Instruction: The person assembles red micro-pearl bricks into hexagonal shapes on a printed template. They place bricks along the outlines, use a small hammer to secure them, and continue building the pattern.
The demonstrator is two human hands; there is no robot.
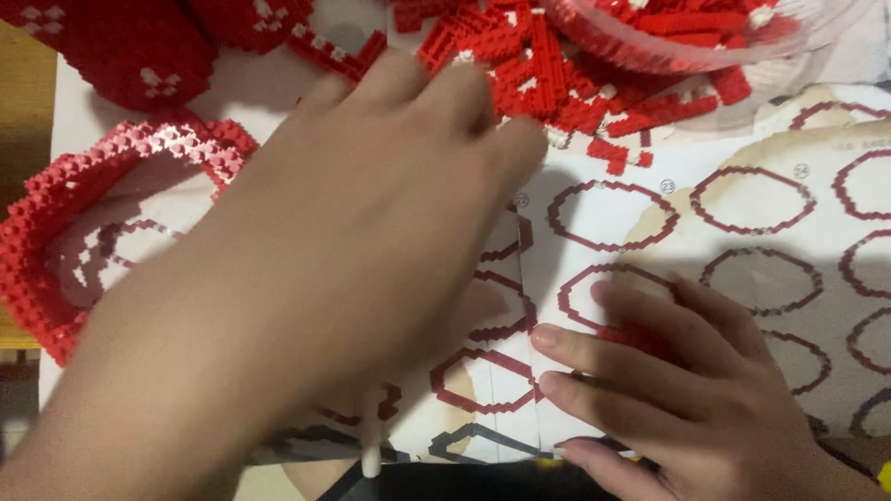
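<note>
My left hand [353,241] fills the middle of the view, blurred, its back turned up. Its fingertips reach a loose pile of small red bricks [538,74] at the top. A thin white stick [371,455] pokes out from under its palm; whether the hand grips it is hidden. My right hand [677,399] lies at the lower right on a paper instruction sheet [742,204] printed with dark red ring outlines. Its fingers are pressed around a small red brick piece [640,339] on the sheet.
A clear plastic bowl [705,46] with more red bricks stands at the top right. A built ring of red bricks [56,232] lies at the left edge of the sheet. Rounded red brick shapes with white dots [121,46] sit at the top left.
</note>
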